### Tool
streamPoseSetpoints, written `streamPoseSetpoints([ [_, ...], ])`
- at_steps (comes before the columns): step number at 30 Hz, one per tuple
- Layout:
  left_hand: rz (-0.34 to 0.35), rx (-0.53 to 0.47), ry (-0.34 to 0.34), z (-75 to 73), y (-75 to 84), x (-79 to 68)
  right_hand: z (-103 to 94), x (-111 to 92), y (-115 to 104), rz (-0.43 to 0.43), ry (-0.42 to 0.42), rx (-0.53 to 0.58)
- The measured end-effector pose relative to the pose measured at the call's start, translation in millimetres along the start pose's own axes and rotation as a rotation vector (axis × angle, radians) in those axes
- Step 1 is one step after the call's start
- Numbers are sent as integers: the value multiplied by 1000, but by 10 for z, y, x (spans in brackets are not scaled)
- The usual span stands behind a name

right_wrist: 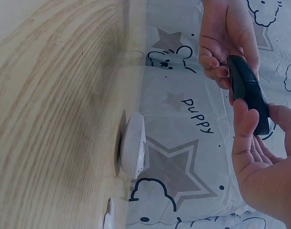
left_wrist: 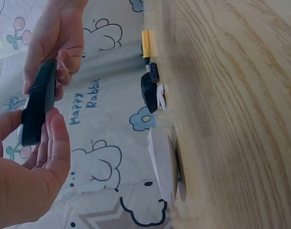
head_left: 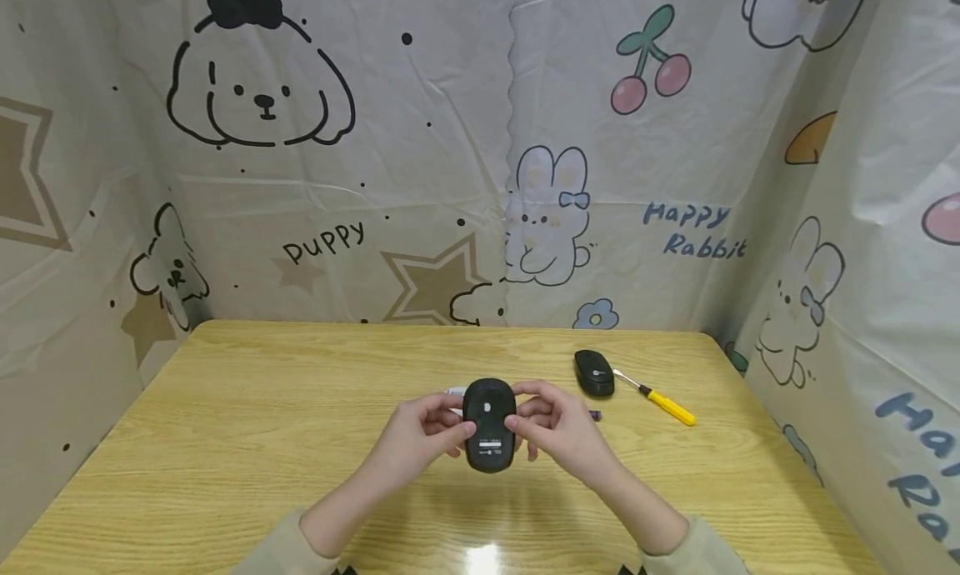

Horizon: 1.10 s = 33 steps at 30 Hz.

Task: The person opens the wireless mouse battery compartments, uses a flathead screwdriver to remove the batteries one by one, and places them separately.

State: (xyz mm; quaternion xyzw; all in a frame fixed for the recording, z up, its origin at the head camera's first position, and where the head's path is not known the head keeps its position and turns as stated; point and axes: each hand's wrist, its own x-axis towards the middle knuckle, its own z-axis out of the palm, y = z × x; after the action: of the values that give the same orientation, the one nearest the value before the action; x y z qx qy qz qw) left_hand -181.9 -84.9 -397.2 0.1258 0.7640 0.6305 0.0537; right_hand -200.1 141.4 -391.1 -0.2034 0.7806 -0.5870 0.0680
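Observation:
A black computer mouse (head_left: 490, 442) is held up between both hands above the table, its underside with a white label turned toward the head camera. My left hand (head_left: 416, 432) grips its left edge, thumb on the underside and fingers behind. On the opposite edge my right hand (head_left: 558, 429) pinches it the same way. Both wrist views show the mouse edge-on, with the left hand (left_wrist: 33, 176) near in one and the right hand (right_wrist: 267, 167) near in the other. Behind the held mouse lies a white rounded object with a ridged side (left_wrist: 163, 164), mostly hidden in the head view.
A second black mouse (head_left: 595, 373) lies on the wooden table (head_left: 262, 408) at the back right. Beside it is a screwdriver with a yellow handle (head_left: 672, 407). A small dark cylinder (left_wrist: 154, 72) and a small white piece (left_wrist: 161, 97) lie near that mouse. Printed curtains (head_left: 420, 175) surround the table.

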Motion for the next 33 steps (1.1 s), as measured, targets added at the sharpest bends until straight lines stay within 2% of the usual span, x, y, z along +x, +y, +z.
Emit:
streamPoseSetpoints([
  [7,-57,-66,-26,9,-13,-10,2,-4,13,67,-1,0],
  [13,-91,-103,-42,24,-2,0,7,-3,27,81,-21,8],
  [23,-112,-63,-71,-25,4,31,-9,-13,45,55,-67,32],
  [28,-117,-41,-125,-60,-8,46,-10,-4,54,35,-82,5],
  [33,-138,-4,-217,-97,3,55,-15,13,61,34,-124,-11],
])
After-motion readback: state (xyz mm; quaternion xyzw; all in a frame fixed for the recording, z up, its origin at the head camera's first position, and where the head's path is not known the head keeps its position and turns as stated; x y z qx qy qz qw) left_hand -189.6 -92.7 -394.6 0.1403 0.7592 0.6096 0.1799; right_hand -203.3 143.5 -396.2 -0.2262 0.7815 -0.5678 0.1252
